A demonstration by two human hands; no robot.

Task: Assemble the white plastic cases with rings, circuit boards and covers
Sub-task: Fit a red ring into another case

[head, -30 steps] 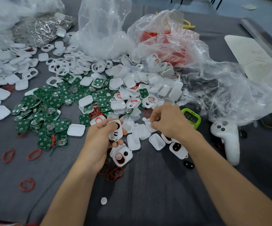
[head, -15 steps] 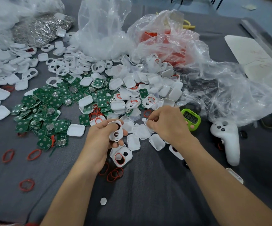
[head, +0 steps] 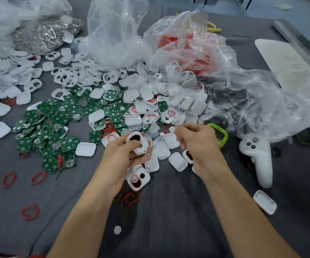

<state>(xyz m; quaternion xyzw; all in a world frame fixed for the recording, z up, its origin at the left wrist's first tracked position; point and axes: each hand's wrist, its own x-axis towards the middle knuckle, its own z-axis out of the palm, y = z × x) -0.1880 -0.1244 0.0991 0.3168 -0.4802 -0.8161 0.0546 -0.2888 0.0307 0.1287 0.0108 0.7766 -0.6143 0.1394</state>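
Grey cloth covers the table, lying bare and open between my forearms. Farther out it is crowded: green circuit boards, white covers and red rings to the left, crumpled plastic bags to the right. My left hand curls around a tilted white case with a dark oval opening and a smaller round hole. My right hand, just beside it, pinches a small white disc between thumb and forefinger.

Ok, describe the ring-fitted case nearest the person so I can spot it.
Find the left hand, gripping a white case. Just nearer the person, beside that wrist, a second case lies on the grey cloth. Unlike the plain shells around it, a red ring lines its oval opening.
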